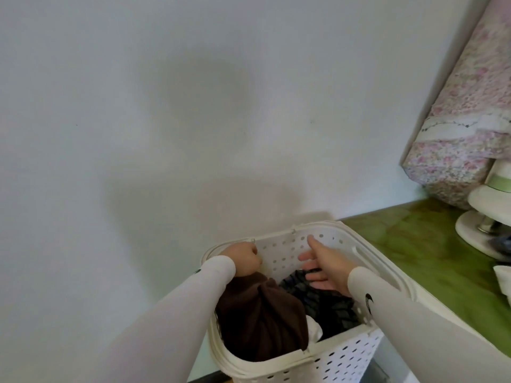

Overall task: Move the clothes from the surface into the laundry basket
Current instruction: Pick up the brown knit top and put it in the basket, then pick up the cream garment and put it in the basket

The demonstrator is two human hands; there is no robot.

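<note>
A white perforated laundry basket [356,352] stands against the wall at bottom centre. A brown garment [262,319] hangs into its left half, gripped at the top by my left hand [244,258], whose fingers are curled into a fist. A dark patterned garment [326,302] lies in the right half, with a bit of white cloth [313,328] beside it. My right hand [323,265] hovers over the dark garment with fingers spread and holds nothing.
A green surface [420,250] runs along the right of the basket. On it stand a white lamp-like base [481,230] and a floral fabric-covered object [464,111] leaning on the wall. A white item [503,275] shows at the right edge.
</note>
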